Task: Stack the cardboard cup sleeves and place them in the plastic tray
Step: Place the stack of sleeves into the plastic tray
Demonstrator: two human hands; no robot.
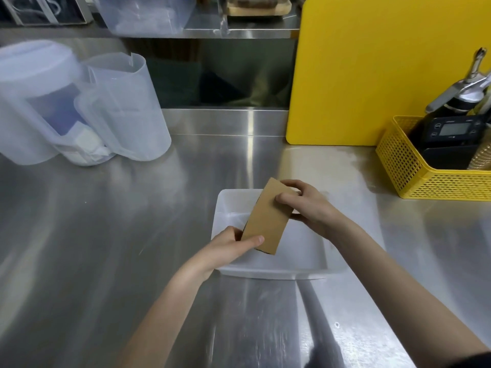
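Both hands grip a flat stack of cardboard cup sleeves, tilted between them: the left hand pinches its near end, the right hand clamps its far end. Directly beneath both hands sits the plastic tray on the steel counter.

Head camera looks forward and down, close over steel counter.

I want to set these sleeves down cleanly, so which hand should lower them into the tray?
Probably the left hand. It grips the lower end of the sleeves, nearest the tray floor, while the right hand only pinches the raised upper end.
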